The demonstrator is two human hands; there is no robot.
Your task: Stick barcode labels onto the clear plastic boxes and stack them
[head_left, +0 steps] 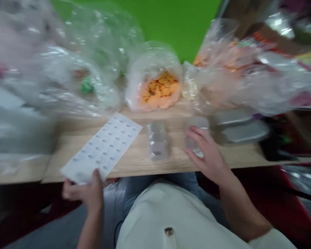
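Matt wood-grain table [134, 157], glossy clear plastic bags [152, 65], white paper sheet [103, 148]

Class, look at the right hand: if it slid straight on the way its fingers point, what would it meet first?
The right hand already touches a small clear container; beyond it, probably the clear bags at the table's back, though blur hides depth.

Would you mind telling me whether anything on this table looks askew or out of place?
The white sheet of labels lies slanted, its near corner overhanging the wooden table edge, pinched by the left hand. The right hand rests on a clear container. Nothing looks spilled, though the picture is blurred.
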